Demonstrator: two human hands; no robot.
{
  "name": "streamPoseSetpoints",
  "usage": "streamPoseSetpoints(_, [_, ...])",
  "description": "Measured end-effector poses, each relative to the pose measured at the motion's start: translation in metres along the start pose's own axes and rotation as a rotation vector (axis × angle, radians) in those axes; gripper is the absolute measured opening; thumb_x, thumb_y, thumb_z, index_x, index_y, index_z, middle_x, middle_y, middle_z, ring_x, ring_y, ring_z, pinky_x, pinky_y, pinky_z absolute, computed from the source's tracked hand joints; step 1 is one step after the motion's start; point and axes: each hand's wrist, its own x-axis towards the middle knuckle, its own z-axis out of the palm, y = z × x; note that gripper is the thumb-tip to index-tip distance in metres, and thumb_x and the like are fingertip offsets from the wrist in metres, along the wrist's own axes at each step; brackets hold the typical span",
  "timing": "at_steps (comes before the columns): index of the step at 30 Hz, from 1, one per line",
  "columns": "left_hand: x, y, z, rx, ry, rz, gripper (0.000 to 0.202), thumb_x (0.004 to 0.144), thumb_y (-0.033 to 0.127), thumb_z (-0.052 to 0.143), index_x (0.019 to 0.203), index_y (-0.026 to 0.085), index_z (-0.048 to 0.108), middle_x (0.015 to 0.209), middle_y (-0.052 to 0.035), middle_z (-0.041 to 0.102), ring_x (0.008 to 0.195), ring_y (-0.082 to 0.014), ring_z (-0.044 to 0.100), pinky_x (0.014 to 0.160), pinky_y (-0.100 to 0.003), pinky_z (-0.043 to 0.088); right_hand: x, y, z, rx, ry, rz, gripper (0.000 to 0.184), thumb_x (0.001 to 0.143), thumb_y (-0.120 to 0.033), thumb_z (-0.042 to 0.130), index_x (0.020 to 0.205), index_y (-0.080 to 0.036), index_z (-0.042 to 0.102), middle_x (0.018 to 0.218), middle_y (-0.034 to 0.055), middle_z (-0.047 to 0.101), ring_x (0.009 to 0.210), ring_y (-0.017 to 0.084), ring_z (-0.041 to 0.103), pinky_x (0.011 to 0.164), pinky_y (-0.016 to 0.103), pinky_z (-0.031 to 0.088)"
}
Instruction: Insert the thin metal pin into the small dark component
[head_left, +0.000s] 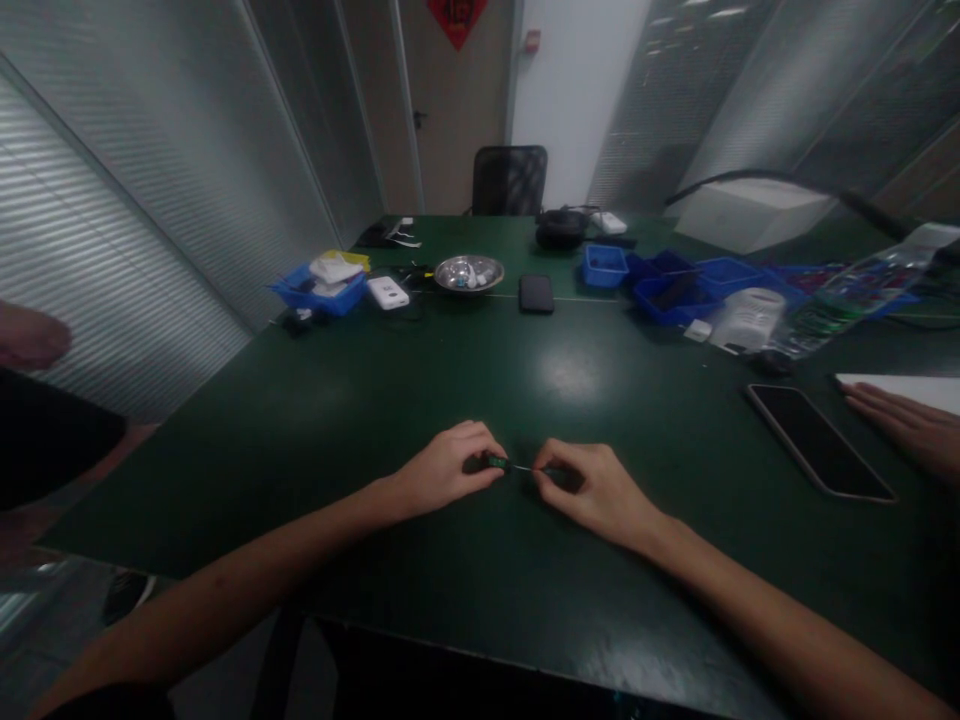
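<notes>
Low over the dark green table point(360, 400), my left hand point(454, 465) is closed in a pinch on a small green piece point(499, 462) that looks like a circuit board. Facing it, my right hand point(596, 490) pinches a thin, shiny, straight piece point(523, 468) between thumb and forefinger. The thin piece spans the short gap between my hands, and its left end reaches the green piece. Whether it is a wire or a slim tool, I cannot tell. My right fingers hide part of it.
A steel bowl point(469, 273) with small parts and a black flat case point(536, 294) lie ahead. Blue bins stand left point(322, 288) and right point(671, 290). At right are a phone point(821, 440), a bottle point(840, 305) and another person's hand point(907, 425). Another person stands left.
</notes>
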Motion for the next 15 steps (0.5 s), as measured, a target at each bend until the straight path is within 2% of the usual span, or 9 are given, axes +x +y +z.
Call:
streamPoseSetpoints(6, [0.001, 0.002, -0.003, 0.016, -0.026, 0.022, 0.017, 0.100, 0.028, 0.063, 0.113, 0.019, 0.070, 0.105, -0.0073, 0.066, 0.101, -0.0216, 0.060, 0.088, -0.034, 0.046, 0.002, -0.001, 0.003, -0.018, -0.003, 0.002, 0.007, 0.090, -0.021, 0.062, 0.085, -0.020, 0.067, 0.068, -0.0033, 0.061, 0.058, 0.012, 0.056, 0.057, 0.023, 0.038])
streamPoseSetpoints(12, [0.002, 0.003, -0.003, 0.027, -0.040, 0.010, 0.018, 0.101, 0.029, 0.063, 0.113, 0.018, 0.070, 0.105, -0.0075, 0.066, 0.100, -0.0216, 0.059, 0.087, -0.034, 0.047, 0.006, -0.005, 0.012, 0.030, 0.007, -0.039, 0.007, 0.093, -0.023, 0.061, 0.089, -0.020, 0.067, 0.073, -0.0027, 0.065, 0.061, 0.012, 0.057, 0.060, 0.024, 0.040])
streamPoseSetpoints(15, [0.002, 0.003, -0.002, 0.036, -0.035, 0.006, 0.017, 0.100, 0.027, 0.063, 0.113, 0.019, 0.070, 0.105, -0.0072, 0.066, 0.101, -0.0214, 0.059, 0.088, -0.034, 0.047, 0.005, -0.004, 0.010, 0.032, 0.028, -0.025, 0.009, 0.093, -0.023, 0.061, 0.089, -0.020, 0.068, 0.073, -0.0022, 0.065, 0.061, 0.012, 0.058, 0.060, 0.024, 0.040])
